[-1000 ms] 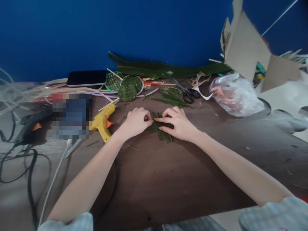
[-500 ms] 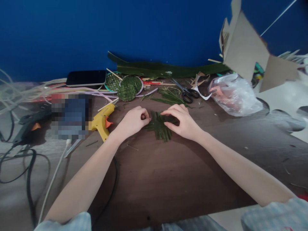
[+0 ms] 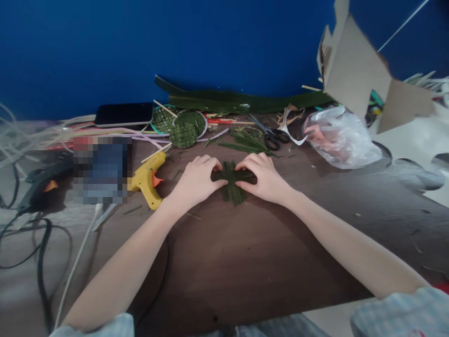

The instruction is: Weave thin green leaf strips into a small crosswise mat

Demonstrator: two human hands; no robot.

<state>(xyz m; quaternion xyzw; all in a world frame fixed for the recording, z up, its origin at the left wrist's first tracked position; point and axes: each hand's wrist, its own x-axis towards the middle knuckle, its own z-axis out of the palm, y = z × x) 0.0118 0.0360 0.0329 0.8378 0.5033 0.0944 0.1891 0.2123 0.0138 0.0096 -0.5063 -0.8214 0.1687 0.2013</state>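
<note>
Wall, blue (image 3: 217, 42), is rising behind brown tabletop (image 3: 266, 262). Long green leaf (image 3: 224, 101) is lying along wall. Translucent plastic bag (image 3: 342, 140) is resting at right. Left hand (image 3: 199, 178) is pinching crossed leaf strips (image 3: 232, 192) between thumb and fingertips; right hand (image 3: 264, 178) is pinching opposite side likewise. Strips are lying on tabletop between hands. Yellow glue gun (image 3: 147, 180) is lying left; dark-handled scissors (image 3: 272, 134) are lying beyond right hand.

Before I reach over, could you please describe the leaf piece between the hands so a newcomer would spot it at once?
Below the blue wall, find the brown table. Between the left hand and right hand is the green leaf piece: its cross shape sets it apart from the round discs and loose strips behind.
</note>
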